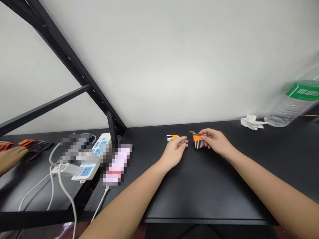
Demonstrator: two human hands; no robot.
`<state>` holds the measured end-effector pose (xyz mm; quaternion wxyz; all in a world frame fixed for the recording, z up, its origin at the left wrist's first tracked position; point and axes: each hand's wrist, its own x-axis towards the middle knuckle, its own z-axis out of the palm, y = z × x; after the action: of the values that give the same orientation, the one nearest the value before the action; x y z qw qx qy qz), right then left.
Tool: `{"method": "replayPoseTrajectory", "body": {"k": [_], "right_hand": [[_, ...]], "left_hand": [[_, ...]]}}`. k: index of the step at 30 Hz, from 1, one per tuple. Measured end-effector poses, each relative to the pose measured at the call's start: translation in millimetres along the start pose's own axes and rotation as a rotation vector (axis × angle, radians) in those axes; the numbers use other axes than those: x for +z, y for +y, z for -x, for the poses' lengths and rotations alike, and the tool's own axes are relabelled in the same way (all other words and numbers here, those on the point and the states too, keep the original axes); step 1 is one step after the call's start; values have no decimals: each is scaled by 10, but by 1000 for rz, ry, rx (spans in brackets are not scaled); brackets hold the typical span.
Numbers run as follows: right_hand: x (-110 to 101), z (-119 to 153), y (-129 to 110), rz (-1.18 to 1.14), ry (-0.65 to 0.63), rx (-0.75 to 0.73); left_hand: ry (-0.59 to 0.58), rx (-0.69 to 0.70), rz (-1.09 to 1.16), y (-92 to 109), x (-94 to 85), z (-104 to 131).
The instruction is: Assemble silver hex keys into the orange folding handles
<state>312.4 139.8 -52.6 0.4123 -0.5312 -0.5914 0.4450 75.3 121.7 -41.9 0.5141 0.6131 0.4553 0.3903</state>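
Note:
My right hand [211, 138] pinches a hex key set [198, 138] with an orange holder, just above the black table. Several metal rods point down from that holder, and a bent key end sticks out to its left. A second hex key set [175, 136], also orange with metal rods, lies to the left, partly hidden by my left hand [175, 149]. The fingers of my left hand are stretched out toward the right, with nothing visible between them. A gap separates my two hands.
A pixelated phone [118, 164] with a cable lies on the left beside a white power strip [99, 146]. A black metal frame [82, 74] rises there. Another person's hand [12, 157] is near orange-and-black items [31, 146]. A crumpled tissue [251, 122] and large plastic bottle [291, 104] are right.

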Motion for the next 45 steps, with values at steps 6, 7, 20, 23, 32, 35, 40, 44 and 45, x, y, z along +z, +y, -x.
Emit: {"method": "replayPoseTrajectory", "body": {"k": [6,7,20,23,32,35,40,44,45], "right_hand": [[22,16,-17,-118,-86,-43],[71,56,-59,-151,-109,-57],[196,163,-158,-226,-165,-35],[191,184,-198,-259,-219,-31],[178,227,-289,-417,-218,5],[137,189,-254,-359,-169,1],[-7,69,-182,-227,-55,40],[-122,-52,-87,-158,42,90],[-155,-85,-53,-133,72,99]], "left_hand": [[86,180,-296,27,-28,-12],[51,191,-305,29,-20,0],[-27,315,-435,35,-43,-1],[24,286,-322,27,-54,-6],[-2,144,-103,50,-36,43],[-38,164,-248,60,-56,51],[69,377,-604,68,-261,-35],[20,227,-880,-9,-457,-163],[-7,189,-901,-30,-485,-187]]}}
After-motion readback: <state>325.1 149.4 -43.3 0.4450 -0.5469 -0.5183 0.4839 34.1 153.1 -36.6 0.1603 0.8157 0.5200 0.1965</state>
